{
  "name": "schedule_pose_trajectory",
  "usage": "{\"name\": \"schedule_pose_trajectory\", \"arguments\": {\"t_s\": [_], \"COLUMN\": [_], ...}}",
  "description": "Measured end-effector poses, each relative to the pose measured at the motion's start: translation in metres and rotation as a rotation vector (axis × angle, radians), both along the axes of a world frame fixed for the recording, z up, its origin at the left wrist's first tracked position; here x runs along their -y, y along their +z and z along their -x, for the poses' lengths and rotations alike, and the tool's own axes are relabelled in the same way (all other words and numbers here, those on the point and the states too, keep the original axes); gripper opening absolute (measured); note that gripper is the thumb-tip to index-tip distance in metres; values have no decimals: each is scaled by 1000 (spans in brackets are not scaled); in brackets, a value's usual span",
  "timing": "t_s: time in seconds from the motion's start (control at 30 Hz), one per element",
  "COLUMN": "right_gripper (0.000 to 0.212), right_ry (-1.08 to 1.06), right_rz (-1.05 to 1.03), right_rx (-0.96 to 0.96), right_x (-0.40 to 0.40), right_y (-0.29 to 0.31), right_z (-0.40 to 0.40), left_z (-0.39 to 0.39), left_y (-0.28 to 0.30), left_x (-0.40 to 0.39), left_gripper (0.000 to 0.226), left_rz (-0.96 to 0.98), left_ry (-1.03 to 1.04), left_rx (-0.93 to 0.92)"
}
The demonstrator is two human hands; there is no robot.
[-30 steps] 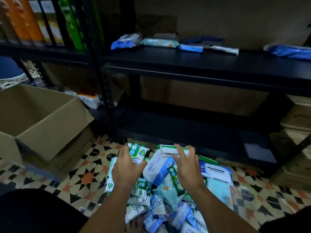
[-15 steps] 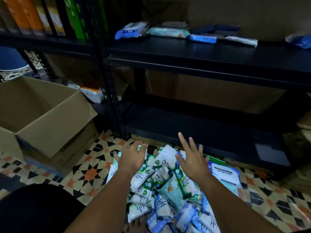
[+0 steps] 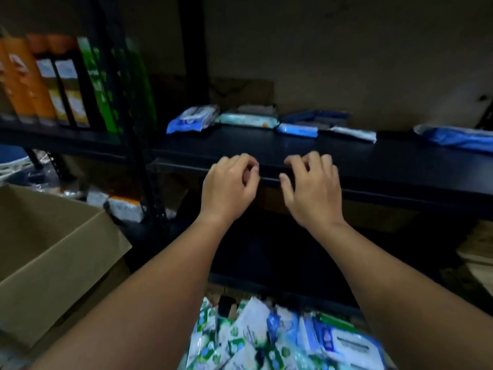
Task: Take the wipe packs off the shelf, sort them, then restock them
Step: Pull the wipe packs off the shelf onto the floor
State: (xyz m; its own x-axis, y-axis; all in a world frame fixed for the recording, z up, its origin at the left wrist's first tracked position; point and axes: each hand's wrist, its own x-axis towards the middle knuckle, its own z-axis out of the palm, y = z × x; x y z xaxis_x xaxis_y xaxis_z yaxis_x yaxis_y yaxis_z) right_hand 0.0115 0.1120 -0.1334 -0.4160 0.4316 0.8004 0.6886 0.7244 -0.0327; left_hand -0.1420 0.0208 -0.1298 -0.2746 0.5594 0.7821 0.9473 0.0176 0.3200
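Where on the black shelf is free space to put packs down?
The front strip of the shelf, between the hands and the packs lined along the back, is bare. So is the gap before the blue pack at right. The back edge is crowded.

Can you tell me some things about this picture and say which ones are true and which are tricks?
1. Both hands are holding wipe packs. False: the left hand and the right hand are empty, fingers loosely curled, raised in front of the black shelf.
2. A pile of wipe packs lies on the floor below the arms. True.
3. The black shelf has no packs on it. False: several lie along its back, such as a blue pack and a pale green pack.
4. An open cardboard box sits on the left. True.
5. Tall orange and green boxes stand on the left shelf. True.
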Motion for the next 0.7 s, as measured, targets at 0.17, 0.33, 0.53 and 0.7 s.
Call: {"name": "schedule_pose_trajectory", "arguments": {"t_s": [0.17, 0.33, 0.53, 0.7], "right_gripper": [42, 71, 97, 114], "right_ry": [-151, -160, -185, -117], "right_rz": [145, 328, 401, 316], "right_rx": [48, 234, 362, 427], "right_x": [-71, -151, -224, -268], "right_y": [59, 61, 64, 65], "right_z": [12, 28, 58, 74], "left_z": [12, 50, 86, 117], "left_y": [62, 70, 68, 72], "left_x": [-77, -157, -240, -271], "left_gripper": [17, 61, 82, 100], "left_rz": [45, 401, 643, 723], "left_ry": [7, 169, 237, 243], "left_rx": [-9, -26, -52, -133]}}
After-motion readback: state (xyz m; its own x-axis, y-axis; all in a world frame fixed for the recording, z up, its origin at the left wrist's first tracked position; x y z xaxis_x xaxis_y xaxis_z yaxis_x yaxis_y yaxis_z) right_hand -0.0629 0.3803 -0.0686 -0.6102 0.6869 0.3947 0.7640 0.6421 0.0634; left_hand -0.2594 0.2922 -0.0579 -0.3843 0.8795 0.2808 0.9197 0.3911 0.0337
